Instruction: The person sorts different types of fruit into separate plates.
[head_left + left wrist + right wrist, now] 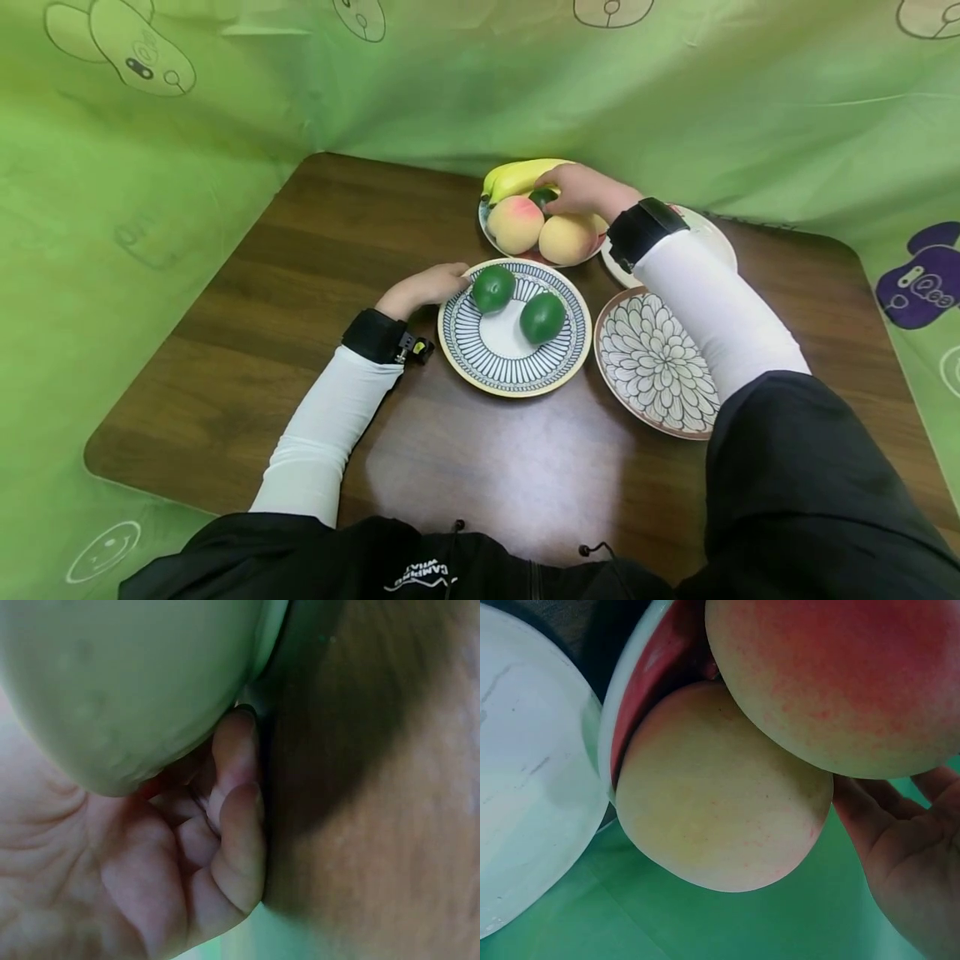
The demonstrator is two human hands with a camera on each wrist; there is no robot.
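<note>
My left hand (423,287) grips the left rim of a blue-striped plate (510,385); in the left wrist view its fingers (236,825) curl under the plate's pale underside (127,682). Two green fruits (492,287) (542,317) lie on that plate. My right hand (581,190) reaches over a fruit plate (486,229) at the back and its fingers close on a dark green fruit (543,198). Two peaches (515,223) (567,238) and bananas (517,175) share that plate. The right wrist view shows the peaches (720,795) (840,675) close up, with my palm (907,855) beside them.
A flower-patterned plate (652,358) sits to the right of the striped one, and a white plate (712,237) lies behind it under my right forearm. The brown wooden table (300,250) is walled in by green cloth (150,208) at the back and sides.
</note>
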